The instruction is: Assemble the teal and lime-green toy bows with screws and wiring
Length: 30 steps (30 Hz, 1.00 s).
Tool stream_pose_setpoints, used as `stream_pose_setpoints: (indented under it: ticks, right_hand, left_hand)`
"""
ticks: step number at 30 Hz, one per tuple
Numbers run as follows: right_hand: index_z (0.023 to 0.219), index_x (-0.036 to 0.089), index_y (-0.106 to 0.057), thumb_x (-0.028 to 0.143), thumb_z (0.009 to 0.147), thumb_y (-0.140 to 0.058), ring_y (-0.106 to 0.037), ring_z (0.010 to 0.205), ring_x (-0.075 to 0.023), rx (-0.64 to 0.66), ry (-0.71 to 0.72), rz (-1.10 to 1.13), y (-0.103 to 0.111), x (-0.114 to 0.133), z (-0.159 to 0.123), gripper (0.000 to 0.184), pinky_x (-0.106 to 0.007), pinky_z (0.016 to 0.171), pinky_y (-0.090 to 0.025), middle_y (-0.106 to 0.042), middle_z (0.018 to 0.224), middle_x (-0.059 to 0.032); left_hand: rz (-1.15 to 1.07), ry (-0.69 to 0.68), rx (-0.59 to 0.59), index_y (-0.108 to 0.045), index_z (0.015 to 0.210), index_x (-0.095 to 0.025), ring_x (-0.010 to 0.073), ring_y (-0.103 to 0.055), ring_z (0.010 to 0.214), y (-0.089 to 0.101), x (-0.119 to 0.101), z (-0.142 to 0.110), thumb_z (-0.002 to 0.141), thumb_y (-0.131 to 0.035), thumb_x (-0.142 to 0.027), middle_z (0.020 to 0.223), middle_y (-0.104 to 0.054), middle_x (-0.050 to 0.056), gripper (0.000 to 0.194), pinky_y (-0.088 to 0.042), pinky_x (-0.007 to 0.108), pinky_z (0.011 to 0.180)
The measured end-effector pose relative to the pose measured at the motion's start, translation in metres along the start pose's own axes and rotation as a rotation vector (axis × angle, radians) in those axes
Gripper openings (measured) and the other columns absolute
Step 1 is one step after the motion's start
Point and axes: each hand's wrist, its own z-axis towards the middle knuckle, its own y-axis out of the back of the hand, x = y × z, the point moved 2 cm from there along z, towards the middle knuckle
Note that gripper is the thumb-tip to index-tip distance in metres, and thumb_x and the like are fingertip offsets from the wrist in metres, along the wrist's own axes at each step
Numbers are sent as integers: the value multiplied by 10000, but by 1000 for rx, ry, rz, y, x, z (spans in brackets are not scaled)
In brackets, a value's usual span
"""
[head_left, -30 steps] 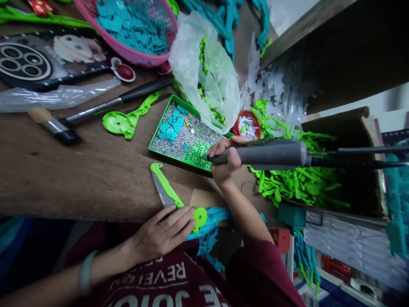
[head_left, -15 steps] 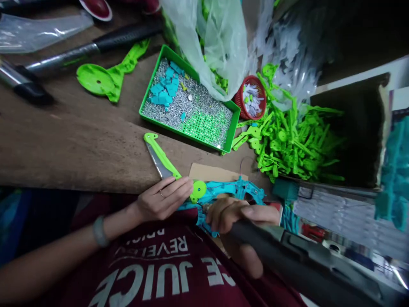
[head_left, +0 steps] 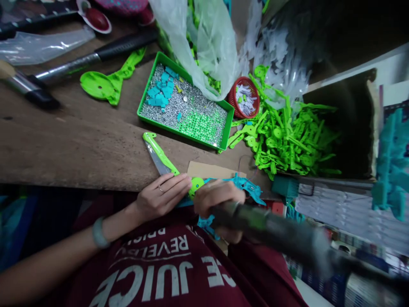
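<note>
My left hand, its fingers held together, lies over a lime-green plastic toy part with a grey blade-like strip along it. The round green end shows past my fingertips, beside a turquoise plastic frame at the bench edge. My right hand is wrapped round a dark electric screwdriver, blurred by motion, whose body runs off to the lower right. The screwdriver's tip is hidden behind my right hand, so I cannot tell whether it touches the parts.
Ahead is a green tray of screws and small turquoise pieces. A red basket of white pieces, a plastic bag and a heap of green parts lie rightward. A hammer and a brush lie left.
My right hand has moved left with the screwdriver, closer to my left hand and the round green end. My left hand stays on the green part. The view has shifted slightly.
</note>
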Motion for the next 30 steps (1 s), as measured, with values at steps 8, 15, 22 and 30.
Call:
stream_pose_setpoints:
  ticks: [8, 15, 22, 30]
  right_hand:
    - [1044, 274, -609, 557, 837, -656, -553, 522, -115, -376, 192, 164, 74, -2, 59, 354, -262, 521, -499, -505, 621, 63]
    - [1130, 252, -579, 616, 799, -670, -653, 865, -167, -389, 261, 3, 97, -23, 78, 500, -320, 789, -561, -641, 925, -19]
    - [1179, 188, -598, 275, 915, -621, -578, 1056, -248, -36, 357, -719, 137, -28, -33, 280, -442, 949, -500, -655, 1117, -107]
    - [965, 166, -659, 162, 993, -469, -522, 1014, -259, 384, 472, -1032, 68, -33, -11, 192, -441, 953, -414, -660, 947, -111]
  left_hand:
    - [159, -22, 265, -491, 1446, -64, 338, -514, 1376, 78, 34, -6, 953, -608, -478, 1475, -539, 199, 654, -348, 512, 1200]
    - [178, 21, 413, -502, 1432, -43, 388, -467, 1400, 7, -33, 59, 959, -597, -361, 1521, -473, 231, 577, -374, 537, 1150]
    - [221, -26, 501, -579, 1376, -79, 363, -641, 1184, -11, 0, 40, 1031, -414, -244, 1355, -635, 210, 416, -479, 503, 957]
    - [275, -56, 455, -539, 1417, -111, 318, -619, 1249, 26, 25, 16, 1057, -378, -319, 1414, -605, 172, 446, -481, 454, 1000]
